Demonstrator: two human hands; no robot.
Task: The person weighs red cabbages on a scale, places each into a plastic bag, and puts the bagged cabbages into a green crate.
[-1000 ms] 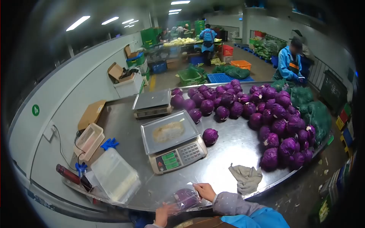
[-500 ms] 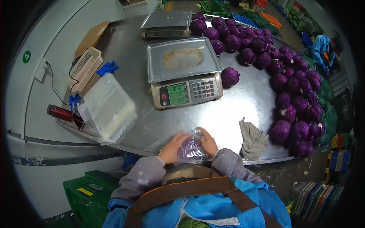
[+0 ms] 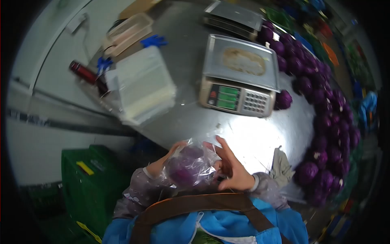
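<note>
A purple cabbage [image 3: 183,171] sits inside a clear plastic bag [image 3: 198,152], close to my body at the table's near edge. My left hand [image 3: 164,159] grips it from the left side, its fingers partly behind the crinkled film. On the other side my right hand [image 3: 237,170] is open, thumb and forefinger spread wide, with the other fingers right at the bag's edge. A crumpled grey cloth [image 3: 281,168] lies to the right of that hand.
A digital scale [image 3: 239,75] stands on the metal table [image 3: 183,91], a second scale [image 3: 233,17] behind it. Purple cabbages [image 3: 325,122] line the right side. Stacked clear plastic bags [image 3: 142,83], a red flask [image 3: 84,72] and a basket [image 3: 130,32] lie left. A green crate [image 3: 89,183] stands below.
The bagged cabbage has come up off the table toward my body and left. My right hand has loosened and spread its fingers. My view has turned left.
</note>
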